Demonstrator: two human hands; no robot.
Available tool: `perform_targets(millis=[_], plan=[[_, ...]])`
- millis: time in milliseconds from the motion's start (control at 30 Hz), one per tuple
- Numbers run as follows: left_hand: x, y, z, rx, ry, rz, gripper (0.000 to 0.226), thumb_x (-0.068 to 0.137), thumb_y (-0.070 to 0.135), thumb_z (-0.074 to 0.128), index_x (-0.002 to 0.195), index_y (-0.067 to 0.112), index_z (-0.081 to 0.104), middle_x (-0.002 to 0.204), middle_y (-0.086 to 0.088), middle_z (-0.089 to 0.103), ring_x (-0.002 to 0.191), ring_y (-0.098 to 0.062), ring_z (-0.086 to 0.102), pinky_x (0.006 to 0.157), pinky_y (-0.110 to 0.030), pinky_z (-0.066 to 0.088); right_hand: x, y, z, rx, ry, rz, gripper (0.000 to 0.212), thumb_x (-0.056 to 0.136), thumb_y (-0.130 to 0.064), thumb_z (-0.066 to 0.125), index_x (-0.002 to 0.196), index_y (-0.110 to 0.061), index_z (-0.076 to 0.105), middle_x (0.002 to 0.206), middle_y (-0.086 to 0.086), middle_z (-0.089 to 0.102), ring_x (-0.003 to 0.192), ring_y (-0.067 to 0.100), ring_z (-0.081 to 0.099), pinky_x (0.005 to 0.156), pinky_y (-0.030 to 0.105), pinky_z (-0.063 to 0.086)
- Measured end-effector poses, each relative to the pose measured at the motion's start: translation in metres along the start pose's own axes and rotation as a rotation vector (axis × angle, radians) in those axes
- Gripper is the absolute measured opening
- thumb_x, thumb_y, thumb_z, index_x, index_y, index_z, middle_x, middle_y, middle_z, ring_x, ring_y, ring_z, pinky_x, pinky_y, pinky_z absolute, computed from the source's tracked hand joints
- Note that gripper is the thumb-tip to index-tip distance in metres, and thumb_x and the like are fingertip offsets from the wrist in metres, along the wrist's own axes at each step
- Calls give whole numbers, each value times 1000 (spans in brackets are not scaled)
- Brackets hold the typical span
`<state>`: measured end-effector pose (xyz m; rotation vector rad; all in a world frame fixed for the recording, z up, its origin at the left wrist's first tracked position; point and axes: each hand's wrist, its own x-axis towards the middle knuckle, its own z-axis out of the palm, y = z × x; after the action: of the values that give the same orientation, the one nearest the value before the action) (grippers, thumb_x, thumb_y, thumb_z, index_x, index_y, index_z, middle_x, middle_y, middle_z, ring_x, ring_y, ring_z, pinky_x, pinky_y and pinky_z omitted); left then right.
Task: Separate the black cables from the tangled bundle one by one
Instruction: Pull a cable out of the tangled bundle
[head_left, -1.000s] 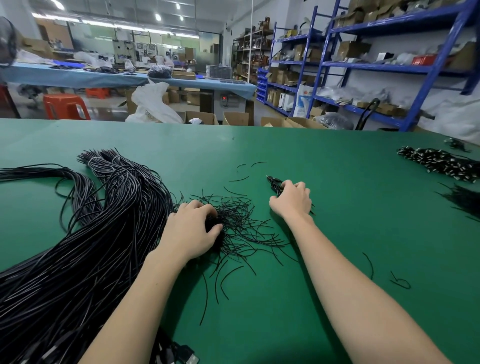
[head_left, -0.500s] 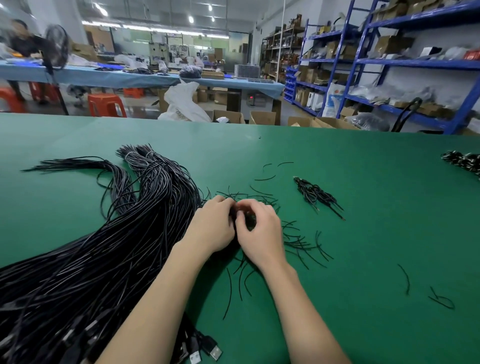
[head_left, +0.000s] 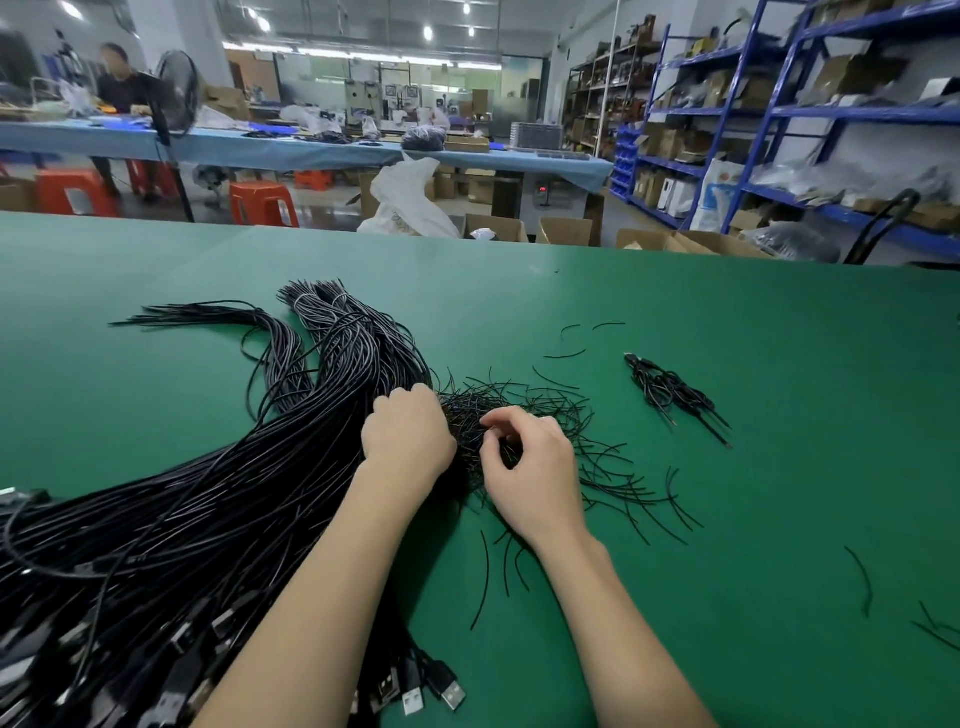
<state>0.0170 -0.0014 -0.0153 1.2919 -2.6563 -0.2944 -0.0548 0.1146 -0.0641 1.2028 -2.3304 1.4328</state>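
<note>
Near the middle of the green tabletop (head_left: 727, 364), the left hand (head_left: 408, 439) curls over the tangled bundle (head_left: 498, 415) of black cables. The right hand (head_left: 530, 467) pinches thin strands from it with bent fingers.

Two bare forearms and hands, nothing worn.

The left hand (head_left: 408, 439) and right hand (head_left: 530, 467) enter from the lower edge of the head view on long, slender forearms. Both arms are uncovered as far as they show: no sleeve, cuff or glove is visible. The wrists carry no watch, band or bracelet, and the fingers (head_left: 498, 418) that show bear no rings. The left hand shows its smooth back, with the knuckles rounded. On the right hand the nails cannot be made out at this size. The wide lens makes the forearms broader toward the bottom edge.
</note>
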Motion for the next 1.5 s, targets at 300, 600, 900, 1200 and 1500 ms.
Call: perform_targets(millis=[300, 600, 900, 1200, 1500], plan=[[0, 1, -2, -308, 161, -42, 26, 96, 19, 58, 115, 3, 50, 115, -22, 63, 107, -41, 61, 81, -39, 45, 0, -5, -4, 87, 35, 33, 14, 93, -21, 62, 99, -29, 71, 84, -25, 60, 96, 9, 59, 81, 18, 46], [-3, 7, -10, -503, 247, 87, 10, 92, 30, 59, 90, 27, 68, 89, 6, 72, 87, -22, 67, 76, -30, 51, 6, -9, -9, 363, 80, 216, 10, 95, -24, 66, 91, -29, 73, 85, -13, 75, 85, 2, 67, 76, 17, 49], [-19, 31, -26, -663, -154, 624, 9, 90, 30, 71, 84, 24, 68, 72, 11, 63, 60, -1, 50, 63, -13, 43, 29, 1, -68, 749, -116, 572, 16, 99, -30, 62, 95, -24, 77, 82, -9, 71, 68, 9, 56, 56, 20, 39], [-14, 3, -53, -386, -487, 536, 17, 96, 40, 64, 91, 28, 75, 84, 12, 75, 83, -8, 68, 84, -25, 52, 36, 10, -114, 1095, 414, 675, 10, 99, -12, 64, 101, -9, 73, 86, 2, 66, 63, 7, 66, 60, 18, 56], [-16, 27, -43, -1170, -161, 305, 13, 97, 22, 65, 95, 13, 75, 83, -1, 73, 63, -14, 61, 61, -24, 52, 28, -1, -97, 536, -352, 569, 27, 95, -42, 68, 103, -17, 76, 93, 1, 78, 62, 11, 66, 48, 19, 48]])
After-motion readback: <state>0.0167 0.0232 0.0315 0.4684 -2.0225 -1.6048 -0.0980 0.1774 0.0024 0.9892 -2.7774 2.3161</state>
